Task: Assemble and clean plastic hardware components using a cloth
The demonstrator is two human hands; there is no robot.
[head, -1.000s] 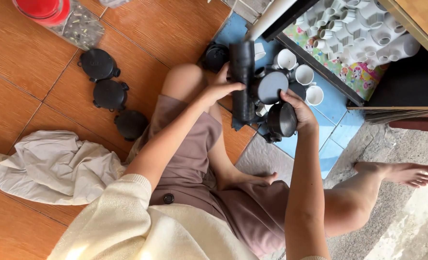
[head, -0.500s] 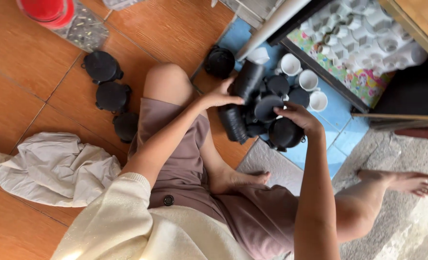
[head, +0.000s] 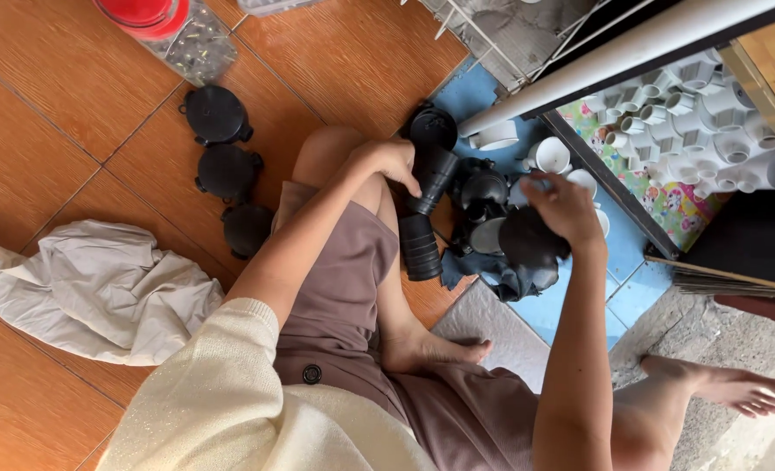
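The person sits on the orange tile floor [head: 74, 113] with legs folded, both hands working among a pile of black pipe fittings [head: 483, 218] that lies in front of the knee, where the tiles meet a blue mat [head: 632, 262]. The left hand [head: 392, 161] rests above the knee with its fingers [head: 409, 179] curled down onto the upper end of a black tube [head: 431, 179], which leans at an angle; a ribbed black sleeve [head: 421, 247] lies just below it, touching the leg. The right hand [head: 562, 205] reaches over the pile, fingers bent and closed on the top of a round black fitting [head: 531, 244] at the pile's right edge. Several white cups [head: 551, 155] stand just beyond the pile on the mat. Three black round caps [head: 226, 170] lie in a row on the tiles to the left of the knee, apart from the pile. A crumpled beige cloth [head: 91, 288] lies further left, near the elbow. At the top left is a clear jar with a red lid [head: 165, 26]. At the top right, a tray of white fittings [head: 701, 96] sits behind a long white pipe [head: 614, 57].
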